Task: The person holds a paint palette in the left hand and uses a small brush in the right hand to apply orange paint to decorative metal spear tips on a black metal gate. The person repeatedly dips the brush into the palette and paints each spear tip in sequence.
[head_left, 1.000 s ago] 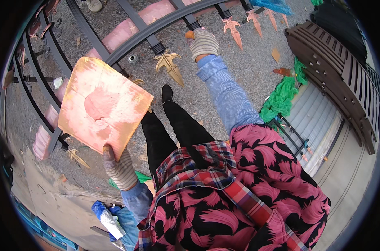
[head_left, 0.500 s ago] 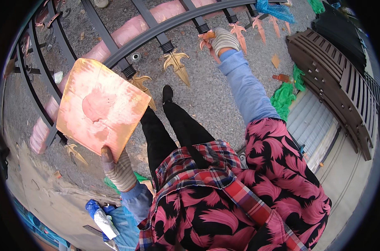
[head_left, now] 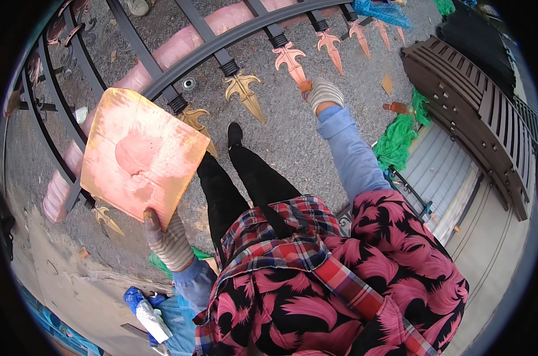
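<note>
Gravel ground [head_left: 281, 127], outdoor work area, with a dark metal railing panel [head_left: 162, 80] lying flat across it; all positions below are relative to that railing.

Left hand [head_left: 169, 240], in a striped knit glove, is on the near side of the railing, clamped on the lower edge of a square cardboard sheet smeared with pink-orange paint [head_left: 141, 157]; thumb on top, fingers underneath, out of sight. Sheet is held up flat, overlapping the railing's lower bar and one gold-painted spearhead finial [head_left: 196, 118].

Right hand [head_left: 323, 94], same type of glove, is stretched out to the railing's row of spear tips and sits just beside a copper-pink painted finial [head_left: 291, 59]. Small orange object at the fingertips; fingers look curled, but can't tell exactly what they hold.

Second gold-painted finial [head_left: 245, 92] sits between those two. More copper-pink tips continue rightward along the bar. Green cloth [head_left: 399, 139] lies well off the railing's right end, next to a brown slatted metal structure [head_left: 464, 101].
</note>
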Available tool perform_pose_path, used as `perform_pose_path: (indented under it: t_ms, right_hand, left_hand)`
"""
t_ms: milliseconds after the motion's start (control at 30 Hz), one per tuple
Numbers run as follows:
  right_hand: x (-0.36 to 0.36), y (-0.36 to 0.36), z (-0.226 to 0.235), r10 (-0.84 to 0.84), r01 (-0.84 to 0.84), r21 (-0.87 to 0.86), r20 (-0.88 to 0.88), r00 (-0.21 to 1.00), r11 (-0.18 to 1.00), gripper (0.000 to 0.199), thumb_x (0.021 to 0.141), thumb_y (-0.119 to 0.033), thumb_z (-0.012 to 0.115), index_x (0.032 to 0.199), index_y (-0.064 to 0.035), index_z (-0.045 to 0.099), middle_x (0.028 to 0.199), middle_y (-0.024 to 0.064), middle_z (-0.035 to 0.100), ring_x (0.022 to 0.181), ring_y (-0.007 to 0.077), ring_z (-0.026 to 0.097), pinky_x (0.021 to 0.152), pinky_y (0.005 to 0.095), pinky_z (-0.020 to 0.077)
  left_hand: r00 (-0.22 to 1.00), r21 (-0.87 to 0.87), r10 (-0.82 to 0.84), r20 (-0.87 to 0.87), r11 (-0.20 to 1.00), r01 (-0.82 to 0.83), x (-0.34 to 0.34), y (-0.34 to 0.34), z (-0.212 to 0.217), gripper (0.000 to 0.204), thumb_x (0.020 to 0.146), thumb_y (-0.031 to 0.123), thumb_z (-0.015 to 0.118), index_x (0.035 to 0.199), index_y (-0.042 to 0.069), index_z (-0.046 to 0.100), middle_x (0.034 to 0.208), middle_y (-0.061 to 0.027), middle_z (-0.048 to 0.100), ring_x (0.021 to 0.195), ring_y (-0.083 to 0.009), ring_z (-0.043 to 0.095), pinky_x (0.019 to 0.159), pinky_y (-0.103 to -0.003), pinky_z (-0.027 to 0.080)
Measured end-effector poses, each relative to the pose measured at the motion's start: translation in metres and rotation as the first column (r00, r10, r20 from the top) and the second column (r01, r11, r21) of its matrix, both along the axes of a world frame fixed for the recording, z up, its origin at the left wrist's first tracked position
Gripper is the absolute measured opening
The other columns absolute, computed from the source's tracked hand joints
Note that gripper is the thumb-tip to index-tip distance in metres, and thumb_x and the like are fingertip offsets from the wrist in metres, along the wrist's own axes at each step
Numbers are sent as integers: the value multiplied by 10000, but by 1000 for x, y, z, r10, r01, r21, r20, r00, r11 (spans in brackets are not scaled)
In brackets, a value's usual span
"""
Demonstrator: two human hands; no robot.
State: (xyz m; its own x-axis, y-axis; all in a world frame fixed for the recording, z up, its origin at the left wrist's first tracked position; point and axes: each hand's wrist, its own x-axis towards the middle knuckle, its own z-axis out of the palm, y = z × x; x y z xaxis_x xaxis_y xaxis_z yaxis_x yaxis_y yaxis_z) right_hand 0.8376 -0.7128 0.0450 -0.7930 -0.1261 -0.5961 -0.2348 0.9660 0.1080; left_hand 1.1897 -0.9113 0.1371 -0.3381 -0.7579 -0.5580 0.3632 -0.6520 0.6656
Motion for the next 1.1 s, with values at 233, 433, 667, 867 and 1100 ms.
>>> perform_pose_path:
  t_ms: [233,433,667,867,1100]
  right_hand:
    - [-12,-16,29,-217,93,-387,-289,932,917,375,693,-378,672,891,-62,636,834,168,630,774,327,607,682,397,479]
    - [13,21,-51,-70,12,-395,-133,989,919,338,710,-332,657,933,-79,636,855,174,630,809,325,606,699,393,483]
    - [-64,61,17,-371,245,-389,-293,881,888,420,679,-390,685,914,-45,636,812,144,641,775,296,621,676,382,478]
    - [-116,2,-17,-183,111,-186,-438,880,976,422,704,-387,659,957,-52,620,890,180,630,812,321,615,687,406,492]
    - [-102,33,7,-136,69,-220,-306,942,973,339,752,-337,624,932,-49,625,877,189,626,782,342,602,651,411,484]
  left_hand:
    - [1000,9,-10,-2,1000,10,0,3,-2,727,751,228,657,1300,-39,264,1302,-132,367,1204,-273,339,1060,-449,209]
    - [999,-16,-37,-16,999,37,-7,15,4,703,762,213,647,1295,-46,268,1306,-140,362,1214,-271,328,1066,-448,197]
    - [999,18,-45,-15,999,45,-9,20,-1,691,762,221,648,1287,-45,285,1294,-142,374,1198,-263,353,1057,-451,222]
    - [994,0,-104,40,995,104,-12,25,-2,700,756,234,651,1288,-40,288,1285,-129,389,1191,-262,362,1046,-448,243]
    - [996,-3,-78,33,997,78,-16,32,-1,689,758,227,647,1287,-38,294,1288,-123,389,1192,-257,362,1047,-448,237]
